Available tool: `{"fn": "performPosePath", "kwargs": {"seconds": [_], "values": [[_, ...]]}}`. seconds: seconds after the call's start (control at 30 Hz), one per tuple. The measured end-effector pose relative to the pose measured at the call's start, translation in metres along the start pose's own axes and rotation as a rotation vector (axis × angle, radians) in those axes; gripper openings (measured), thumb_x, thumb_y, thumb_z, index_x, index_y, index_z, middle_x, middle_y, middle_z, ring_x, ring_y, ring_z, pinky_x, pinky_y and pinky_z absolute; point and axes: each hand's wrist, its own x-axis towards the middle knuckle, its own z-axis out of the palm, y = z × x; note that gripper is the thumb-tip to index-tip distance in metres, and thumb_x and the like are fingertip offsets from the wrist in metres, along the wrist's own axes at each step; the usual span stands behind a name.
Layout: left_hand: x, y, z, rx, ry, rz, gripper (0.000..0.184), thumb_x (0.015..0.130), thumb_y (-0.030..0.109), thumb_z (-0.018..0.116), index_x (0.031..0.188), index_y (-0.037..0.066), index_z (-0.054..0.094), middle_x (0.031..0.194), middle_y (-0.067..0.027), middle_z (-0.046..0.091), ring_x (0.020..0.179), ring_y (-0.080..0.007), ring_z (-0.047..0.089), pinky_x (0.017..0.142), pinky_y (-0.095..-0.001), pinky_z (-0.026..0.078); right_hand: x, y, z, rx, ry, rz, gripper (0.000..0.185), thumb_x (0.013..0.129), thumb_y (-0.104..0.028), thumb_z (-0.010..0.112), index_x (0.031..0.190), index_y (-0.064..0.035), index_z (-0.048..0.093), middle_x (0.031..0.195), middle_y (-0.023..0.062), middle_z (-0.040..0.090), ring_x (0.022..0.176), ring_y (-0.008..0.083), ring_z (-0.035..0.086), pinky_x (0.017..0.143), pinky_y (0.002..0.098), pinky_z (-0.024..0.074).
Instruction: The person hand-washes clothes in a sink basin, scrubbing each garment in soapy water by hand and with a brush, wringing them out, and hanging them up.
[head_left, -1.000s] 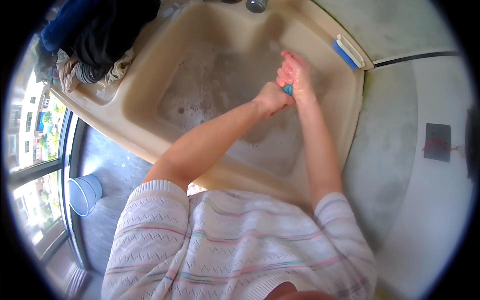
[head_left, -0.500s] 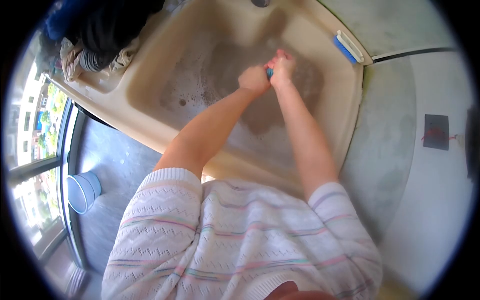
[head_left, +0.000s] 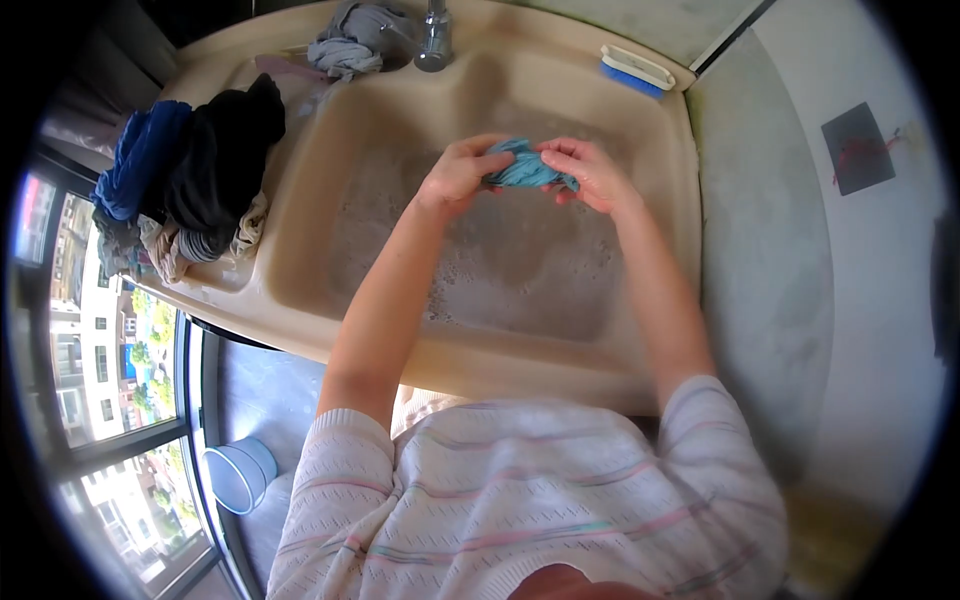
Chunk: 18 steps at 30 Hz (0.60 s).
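Between my two hands is a crumpled teal cloth [head_left: 522,168], held above cloudy, sudsy water [head_left: 520,270] in a beige sink [head_left: 290,230]. My left hand [head_left: 467,172] grips its left end, thumb on top. At the other end, my right hand [head_left: 588,175] pinches the fabric between thumb and fingers. The cloth is bunched and looks wet; its exact kind does not show.
On the left ledge lie a blue garment [head_left: 145,155], a black garment [head_left: 220,150] and other clothes. Grey cloth [head_left: 355,42] sits beside the faucet [head_left: 434,40]. A scrub brush [head_left: 637,72] rests on the far right rim. A bucket [head_left: 240,475] stands on the floor.
My hands were clenched together around the teal cloth; now they are apart with the cloth spread between them. The view has shifted, bringing the faucet and more clothes into sight.
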Motion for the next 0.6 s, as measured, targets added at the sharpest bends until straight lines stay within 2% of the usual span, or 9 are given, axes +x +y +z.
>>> {"fn": "performPosePath", "kwargs": {"seconds": [0.07, 0.1, 0.2, 0.27, 0.33, 0.37, 0.4, 0.47, 0.6], "values": [[-0.001, 0.006, -0.005, -0.057, 0.03, -0.019, 0.026, 0.084, 0.016, 0.054, 0.105, 0.0, 0.055, 0.084, -0.0064, 0.06, 0.071, -0.0133, 0.057, 0.055, -0.0249, 0.045, -0.005, 0.002, -0.002, -0.106, -0.01, -0.15, 0.022, 0.081, -0.022, 0.06, 0.094, -0.0053, 0.055, 0.082, 0.0031, 0.058, 0.066, 0.0108, 0.056, 0.053, 0.025, 0.0467], [-0.003, 0.011, -0.01, -0.118, 0.086, -0.039, 0.023, 0.085, 0.013, 0.051, 0.106, 0.003, 0.054, 0.088, -0.0073, 0.062, 0.077, -0.0163, 0.06, 0.061, -0.0316, 0.049, -0.006, 0.002, -0.005, -0.142, -0.004, -0.195, 0.02, 0.081, -0.02, 0.06, 0.092, -0.005, 0.055, 0.082, 0.0034, 0.058, 0.066, 0.0109, 0.056, 0.053, 0.0247, 0.0465], [-0.011, 0.033, -0.02, -0.228, 0.168, 0.059, 0.023, 0.085, 0.014, 0.052, 0.105, 0.004, 0.054, 0.091, -0.0083, 0.062, 0.078, -0.0185, 0.06, 0.065, -0.0367, 0.05, -0.014, 0.0, -0.01, -0.195, 0.015, -0.26, 0.017, 0.08, -0.016, 0.06, 0.089, -0.0042, 0.054, 0.081, 0.004, 0.058, 0.067, 0.0113, 0.056, 0.054, 0.024, 0.046], [-0.016, 0.049, -0.022, -0.265, 0.062, 0.135, 0.022, 0.086, 0.015, 0.051, 0.105, 0.005, 0.053, 0.093, -0.0091, 0.062, 0.082, -0.0201, 0.06, 0.068, -0.0379, 0.05, -0.026, -0.013, -0.007, -0.16, 0.024, -0.223, 0.016, 0.08, -0.015, 0.06, 0.089, -0.0041, 0.054, 0.08, 0.0041, 0.057, 0.068, 0.0113, 0.056, 0.054, 0.0242, 0.0457], [-0.021, 0.067, -0.022, -0.265, -0.019, 0.181, 0.021, 0.086, 0.014, 0.052, 0.105, 0.005, 0.054, 0.093, -0.0087, 0.062, 0.083, -0.02, 0.06, 0.069, -0.0377, 0.05, -0.031, -0.029, -0.008, -0.035, 0.175, -0.281, 0.015, 0.079, -0.014, 0.06, 0.09, -0.004, 0.054, 0.08, 0.0039, 0.057, 0.069, 0.0116, 0.056, 0.054, 0.0247, 0.0455], [-0.024, 0.076, -0.026, -0.237, 0.001, 0.216, 0.019, 0.085, 0.013, 0.053, 0.102, 0.005, 0.055, 0.093, -0.0079, 0.062, 0.081, -0.0191, 0.06, 0.066, -0.0354, 0.051, -0.034, -0.037, -0.009, 0.027, 0.25, -0.307, 0.015, 0.079, -0.013, 0.06, 0.09, -0.004, 0.054, 0.08, 0.0038, 0.057, 0.069, 0.0117, 0.056, 0.053, 0.0249, 0.0454], [-0.032, 0.088, -0.033, -0.081, 0.114, 0.242, 0.017, 0.084, 0.012, 0.054, 0.1, 0.005, 0.056, 0.093, -0.0074, 0.062, 0.076, -0.0175, 0.061, 0.06, -0.0324, 0.052, -0.037, -0.047, -0.014, 0.021, 0.328, -0.372, 0.015, 0.079, -0.013, 0.06, 0.091, -0.004, 0.054, 0.081, 0.0035, 0.057, 0.07, 0.0115, 0.056, 0.054, 0.0247, 0.0452], [-0.044, 0.105, -0.06, -0.025, 0.207, 0.324, 0.013, 0.083, 0.012, 0.056, 0.094, 0.006, 0.057, 0.089, -0.0058, 0.061, 0.073, -0.0159, 0.061, 0.056, -0.0309, 0.052, -0.041, -0.067, -0.03, 0.009, 0.472, -0.501, 0.016, 0.08, -0.013, 0.06, 0.092, -0.0041, 0.055, 0.081, 0.0028, 0.057, 0.071, 0.011, 0.056, 0.056, 0.0244, 0.0448], [-0.069, 0.123, -0.086, -0.034, 0.433, 0.316, 0.012, 0.079, 0.015, 0.063, 0.081, 0.006, 0.055, 0.071, -0.0037, 0.058, 0.056, -0.0121, 0.055, 0.045, -0.0252, 0.044, -0.041, -0.093, -0.034, -0.111, 0.554, -0.682, 0.016, 0.08, -0.013, 0.06, 0.092, -0.0038, 0.055, 0.082, 0.0015, 0.057, 0.075, 0.0094, 0.053, 0.063, 0.0236, 0.0434]]}}
